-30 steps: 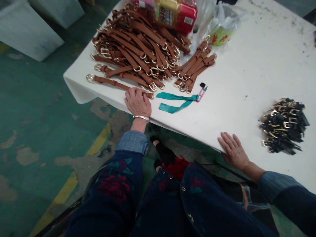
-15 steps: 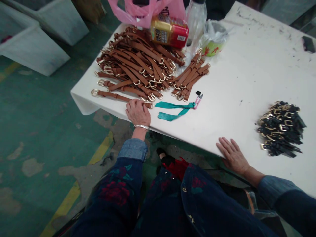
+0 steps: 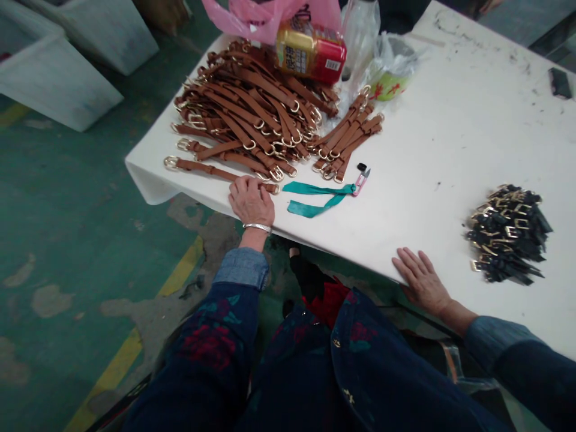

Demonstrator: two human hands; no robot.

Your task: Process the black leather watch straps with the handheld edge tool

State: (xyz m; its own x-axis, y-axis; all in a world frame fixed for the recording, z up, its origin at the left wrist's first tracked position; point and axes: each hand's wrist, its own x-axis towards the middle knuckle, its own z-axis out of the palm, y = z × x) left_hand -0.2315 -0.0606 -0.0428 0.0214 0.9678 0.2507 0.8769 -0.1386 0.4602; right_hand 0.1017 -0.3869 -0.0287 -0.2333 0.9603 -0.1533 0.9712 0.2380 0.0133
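1. Lying along the near edge of the table, the brown strap is slim and flat, with a pale-gold buckle at its left end.
2. Left hand covers the strap toward its right end; its grip is bent over it, though whether it pinches, I cannot tell.
3. Right hand lies flat at the table's edge, its grip loosely spread.
4. Behind the strap is a pile of similar brown straps; teal ribbon lies to its right.
5. White tabletop, dark-scuffed at the far side, bears a heap of black straps.
6. Green floor, worn in patches, carries a yellow line; pale bins stand beyond.
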